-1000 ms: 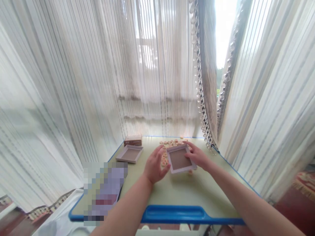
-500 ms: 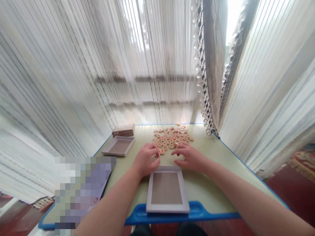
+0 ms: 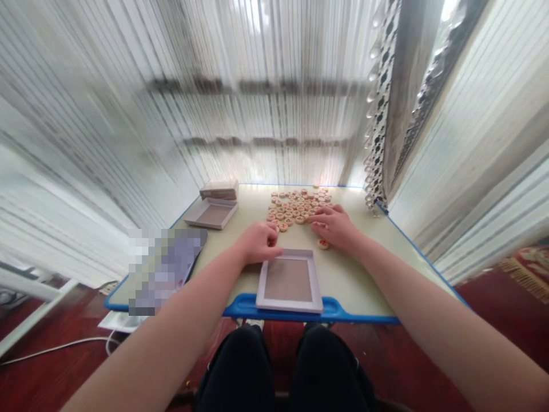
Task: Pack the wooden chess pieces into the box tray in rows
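Observation:
Several round wooden pieces (image 3: pixel 300 207) with red or dark marks lie spread at the middle of the pale green table. My left hand (image 3: pixel 260 242) is at the far left corner of a shallow white tray (image 3: pixel 288 278), thumb over its rim; its fingers are curled, and what they hold is hidden. My right hand (image 3: pixel 335 228) rests at the near right side of the pieces, fingers spread over some of them. One piece with a red mark (image 3: pixel 323 244) lies just below it, apart from the rest.
A second shallow tray (image 3: pixel 212 213) stands at the left, with a flat box (image 3: pixel 219 189) behind it. A blurred-out device (image 3: pixel 171 269) lies at the table's left side. The blue table edge (image 3: pixel 364 316) runs along the front, string curtains behind.
The view has tilted down. My left hand has come nearer the tray's far rim. My right hand has moved over the pieces, and one piece now lies apart below it.

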Demonstrator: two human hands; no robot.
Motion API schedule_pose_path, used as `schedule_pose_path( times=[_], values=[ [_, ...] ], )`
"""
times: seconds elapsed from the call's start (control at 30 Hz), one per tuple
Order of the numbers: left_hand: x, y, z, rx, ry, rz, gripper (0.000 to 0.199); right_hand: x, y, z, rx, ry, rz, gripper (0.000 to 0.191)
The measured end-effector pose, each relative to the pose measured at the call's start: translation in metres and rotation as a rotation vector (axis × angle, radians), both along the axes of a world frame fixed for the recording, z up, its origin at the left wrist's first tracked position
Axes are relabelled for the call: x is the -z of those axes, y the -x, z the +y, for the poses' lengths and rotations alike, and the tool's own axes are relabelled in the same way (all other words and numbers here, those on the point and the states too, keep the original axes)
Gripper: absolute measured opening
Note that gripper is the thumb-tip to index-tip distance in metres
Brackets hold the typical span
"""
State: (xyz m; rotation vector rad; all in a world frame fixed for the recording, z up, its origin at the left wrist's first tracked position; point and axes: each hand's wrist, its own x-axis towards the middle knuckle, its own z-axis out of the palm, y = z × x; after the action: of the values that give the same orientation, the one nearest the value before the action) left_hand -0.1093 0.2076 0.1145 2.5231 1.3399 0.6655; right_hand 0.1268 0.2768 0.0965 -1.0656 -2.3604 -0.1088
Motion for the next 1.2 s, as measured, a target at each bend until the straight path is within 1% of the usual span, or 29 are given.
schedule_pose_path(
  times=[0.13, 0.27, 0.4, 0.5, 0.57, 0.67, 0.73, 0.87, 0.93, 0.97, 1.0, 1.07, 1.1, 1.13, 1.2],
  values=[
    [0.003, 0.000, 0.002, -0.016, -0.004, 0.002, 0.024, 0.001, 0.002, -0.001, -0.088, -0.008, 0.021, 0.022],
    [0.009, 0.001, 0.006, -0.074, -0.064, -0.025, 0.027, 0.002, 0.003, 0.001, -0.032, -0.011, 0.074, 0.024],
    [0.011, -0.001, 0.007, -0.183, -0.178, -0.063, 0.034, 0.002, 0.003, 0.004, -0.075, 0.079, -0.016, 0.026],
    [0.009, -0.003, 0.003, -0.268, -0.237, -0.083, 0.035, 0.000, 0.004, 0.002, -0.088, 0.101, -0.003, 0.026],
    [0.008, -0.004, -0.001, -0.256, -0.233, -0.046, 0.029, -0.002, 0.005, 0.000, -0.132, 0.105, -0.005, 0.027],
    [0.006, -0.007, -0.004, -0.210, -0.242, 0.039, 0.015, -0.003, 0.006, -0.003, -0.217, 0.120, -0.046, 0.028],
    [0.004, -0.009, -0.003, -0.166, -0.224, 0.124, 0.014, -0.003, 0.004, -0.002, -0.215, 0.120, -0.048, 0.028],
    [-0.010, -0.019, 0.011, -0.075, -0.113, 0.272, 0.017, -0.005, -0.001, 0.002, -0.124, 0.089, 0.010, 0.022],
    [-0.019, -0.027, 0.022, -0.069, -0.037, 0.295, 0.015, -0.009, -0.006, 0.005, -0.017, 0.072, 0.041, 0.023],
    [-0.022, -0.030, 0.026, -0.092, -0.024, 0.284, 0.015, -0.011, -0.009, 0.006, 0.071, 0.069, 0.045, 0.024],
    [-0.024, -0.033, 0.031, -0.132, -0.044, 0.251, 0.016, -0.013, -0.012, 0.007, 0.177, 0.077, 0.039, 0.025],
    [-0.024, -0.036, 0.037, -0.213, -0.150, 0.138, 0.020, -0.013, -0.019, 0.011, 0.379, 0.132, 0.005, 0.027],
    [-0.022, -0.036, 0.039, -0.235, -0.211, 0.072, 0.023, -0.013, -0.022, 0.012, 0.446, 0.179, -0.012, 0.027],
    [-0.020, -0.034, 0.040, -0.209, -0.219, 0.039, 0.022, -0.012, -0.024, 0.014, 0.479, 0.234, -0.026, 0.028],
    [-0.016, -0.027, 0.040, -0.150, -0.170, -0.027, 0.020, -0.009, -0.026, 0.017, 0.469, 0.338, -0.039, 0.028]
  ],
)
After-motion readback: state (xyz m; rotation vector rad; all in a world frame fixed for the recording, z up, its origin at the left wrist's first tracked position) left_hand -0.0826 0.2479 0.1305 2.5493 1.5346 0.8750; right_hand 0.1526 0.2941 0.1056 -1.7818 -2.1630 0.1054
